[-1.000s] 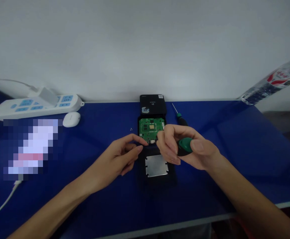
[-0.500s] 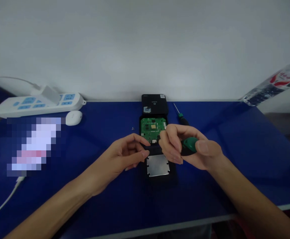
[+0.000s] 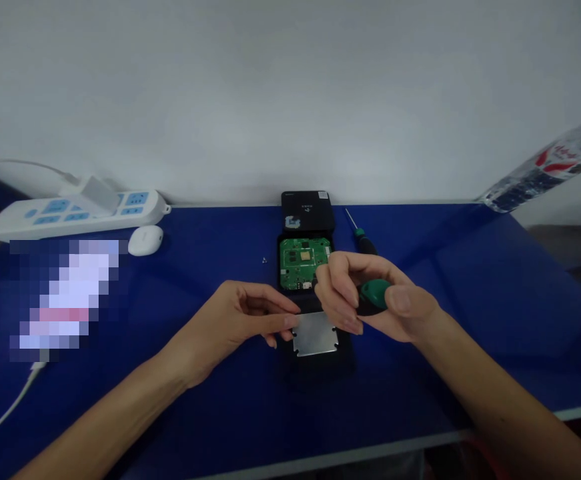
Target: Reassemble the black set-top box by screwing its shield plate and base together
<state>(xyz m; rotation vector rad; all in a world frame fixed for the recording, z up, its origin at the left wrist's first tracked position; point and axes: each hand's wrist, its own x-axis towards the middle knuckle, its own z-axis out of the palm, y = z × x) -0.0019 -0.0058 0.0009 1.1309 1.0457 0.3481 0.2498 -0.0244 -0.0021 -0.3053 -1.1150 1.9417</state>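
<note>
My right hand (image 3: 375,293) is closed around a screwdriver with a green and black handle (image 3: 374,293), held over the right side of the work. My left hand (image 3: 255,317) has its thumb and fingers near each other at the left edge of a silver metal plate (image 3: 315,333); whether they grip it is unclear. The plate lies on a dark part nearest me. Beyond it, a green circuit board (image 3: 298,260) sits in a black case, partly hidden by my right fingers. A black cover (image 3: 307,211) lies behind the case.
A second screwdriver (image 3: 365,243) lies right of the case, tiny screws (image 3: 264,261) to its left. At the left are a power strip (image 3: 8,220), a white earbud case (image 3: 145,241) and a blurred-out phone (image 3: 73,287). A plastic-wrapped item (image 3: 545,165) leans at the right, by the wall.
My left hand has moved slightly down, from above the metal plate's corner to its upper left edge. My right hand has barely shifted, still holding the screwdriver.
</note>
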